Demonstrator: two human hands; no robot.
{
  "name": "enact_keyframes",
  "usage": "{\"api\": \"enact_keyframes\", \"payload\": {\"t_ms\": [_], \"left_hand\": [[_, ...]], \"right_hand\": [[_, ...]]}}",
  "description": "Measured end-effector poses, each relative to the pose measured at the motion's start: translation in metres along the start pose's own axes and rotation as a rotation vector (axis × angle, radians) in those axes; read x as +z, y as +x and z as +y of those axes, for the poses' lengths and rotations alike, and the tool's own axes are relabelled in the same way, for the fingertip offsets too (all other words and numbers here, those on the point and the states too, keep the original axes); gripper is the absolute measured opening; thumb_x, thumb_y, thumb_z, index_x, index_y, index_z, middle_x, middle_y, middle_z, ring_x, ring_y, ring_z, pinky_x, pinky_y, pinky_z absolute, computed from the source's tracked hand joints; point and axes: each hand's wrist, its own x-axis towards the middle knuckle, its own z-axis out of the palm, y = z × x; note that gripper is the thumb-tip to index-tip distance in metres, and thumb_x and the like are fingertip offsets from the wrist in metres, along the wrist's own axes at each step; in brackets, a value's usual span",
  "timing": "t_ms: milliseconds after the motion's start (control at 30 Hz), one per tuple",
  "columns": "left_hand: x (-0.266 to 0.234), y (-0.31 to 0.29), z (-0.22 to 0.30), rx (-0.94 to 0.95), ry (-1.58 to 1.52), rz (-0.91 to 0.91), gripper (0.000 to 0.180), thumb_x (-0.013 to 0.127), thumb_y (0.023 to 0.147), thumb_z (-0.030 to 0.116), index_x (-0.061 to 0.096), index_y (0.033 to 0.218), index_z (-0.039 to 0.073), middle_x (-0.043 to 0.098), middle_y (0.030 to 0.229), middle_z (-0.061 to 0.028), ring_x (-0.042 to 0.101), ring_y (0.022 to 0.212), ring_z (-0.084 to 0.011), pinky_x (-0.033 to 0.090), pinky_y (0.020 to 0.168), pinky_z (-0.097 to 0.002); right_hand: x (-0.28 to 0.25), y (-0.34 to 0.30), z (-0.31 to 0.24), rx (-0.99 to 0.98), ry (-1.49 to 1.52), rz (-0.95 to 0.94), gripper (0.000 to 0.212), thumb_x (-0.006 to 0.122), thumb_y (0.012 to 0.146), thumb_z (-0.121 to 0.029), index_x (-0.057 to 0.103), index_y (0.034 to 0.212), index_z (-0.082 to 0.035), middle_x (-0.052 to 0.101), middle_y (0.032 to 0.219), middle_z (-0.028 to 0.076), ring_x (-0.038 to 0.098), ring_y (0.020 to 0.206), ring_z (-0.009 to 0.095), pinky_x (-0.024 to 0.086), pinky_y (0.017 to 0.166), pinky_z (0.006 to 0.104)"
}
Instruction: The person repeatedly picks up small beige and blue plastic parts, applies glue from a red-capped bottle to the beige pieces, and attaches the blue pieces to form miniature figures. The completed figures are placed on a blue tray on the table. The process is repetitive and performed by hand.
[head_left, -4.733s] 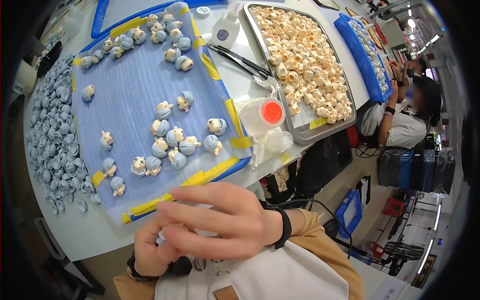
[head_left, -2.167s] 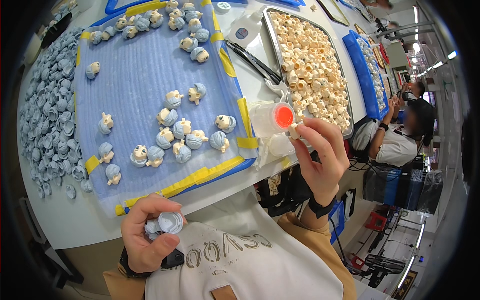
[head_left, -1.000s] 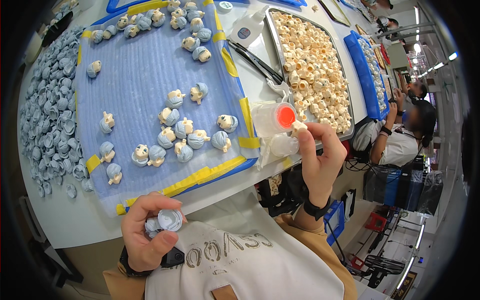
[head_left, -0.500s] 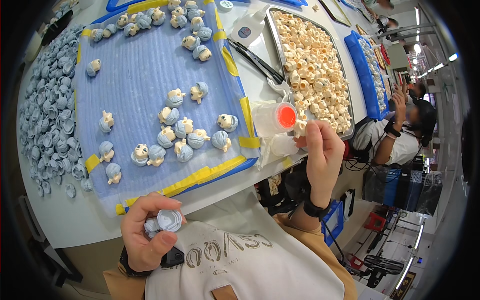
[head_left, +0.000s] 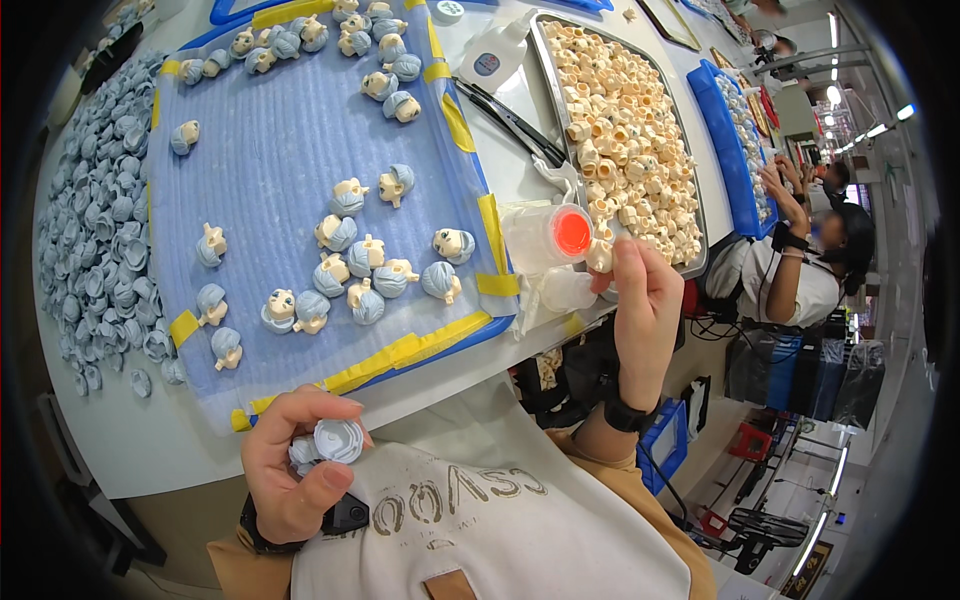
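Observation:
My left hand [head_left: 285, 480] is closed around light-blue doll hair pieces [head_left: 338, 441], one with its hollow side turned up, over my lap near the table's front edge. Pinched between the fingertips of my right hand [head_left: 650, 310] is a small cream doll face piece [head_left: 599, 255]. It is right beside a clear plastic cup [head_left: 527, 238] with a bright orange-red round area at its end; whether they touch I cannot tell. Several assembled doll heads [head_left: 366, 255] with blue hair lie on the blue padded tray [head_left: 260, 150], which is edged with yellow tape.
Left of the tray is a heap of loose blue hair pieces [head_left: 105, 220]. A metal tray [head_left: 540, 70] of cream face pieces stands at the right, by black tweezers [head_left: 510, 120] and a white bottle [head_left: 492, 58]. Farther right, a co-worker [head_left: 800, 270] sits near a blue bin [head_left: 730, 150].
My right hand has shifted very slightly, and the face piece now sits a little lower beside the cup. My left hand keeps its place. The co-worker's raised hand has moved.

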Motion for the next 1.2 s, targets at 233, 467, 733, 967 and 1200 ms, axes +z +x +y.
{"api": "enact_keyframes", "payload": {"t_ms": [233,467,733,967,1200], "left_hand": [[-0.001,-0.001,0.0,-0.009,0.034,-0.024,0.051,0.061,0.081,0.036,0.053,0.107,-0.006,0.056,0.086,-0.009,0.055,0.078,-0.0129,0.042,0.069,-0.0238],[-0.002,-0.001,0.001,-0.013,0.062,-0.045,0.053,0.059,0.082,0.037,0.052,0.112,-0.007,0.056,0.087,-0.0091,0.055,0.079,-0.0131,0.042,0.07,-0.0244],[0.0,0.001,-0.003,0.051,-0.084,-0.019,0.053,0.065,0.079,0.024,0.042,0.117,-0.005,0.058,0.088,-0.0107,0.055,0.079,-0.0135,0.043,0.072,-0.0248],[0.0,0.003,-0.008,0.162,-0.007,-0.126,0.039,0.07,0.078,0.017,0.053,0.107,-0.003,0.059,0.088,-0.0082,0.052,0.073,-0.0092,0.042,0.066,-0.0218],[-0.001,0.005,0.002,0.29,0.075,-0.164,0.034,0.071,0.076,0.009,0.057,0.105,-0.002,0.057,0.083,-0.0065,0.047,0.067,-0.0077,0.039,0.061,-0.0225]], "right_hand": [[0.002,0.0,-0.004,0.071,0.12,-0.012,0.035,0.051,0.09,-0.024,0.058,0.069,0.003,0.054,0.06,0.002,0.046,0.056,0.007,0.034,0.054,0.0225],[0.002,0.001,-0.002,0.102,0.201,-0.035,0.033,0.05,0.091,-0.022,0.059,0.072,0.003,0.055,0.062,0.001,0.047,0.057,0.005,0.034,0.054,0.0198],[-0.003,-0.006,-0.008,0.073,0.21,0.002,0.025,0.05,0.089,-0.016,0.058,0.075,0.003,0.055,0.065,0.001,0.045,0.059,0.005,0.033,0.054,0.0195],[0.013,-0.026,-0.065,-0.638,0.114,-0.563,0.025,0.075,0.065,-0.019,0.062,0.079,-0.003,0.06,0.073,0.004,0.052,0.068,0.02,0.041,0.069,0.0347],[0.039,-0.035,-0.08,-0.766,0.108,-0.513,0.03,0.075,0.065,-0.023,0.062,0.084,-0.003,0.062,0.073,0.005,0.056,0.066,0.02,0.045,0.07,0.0366]]}}
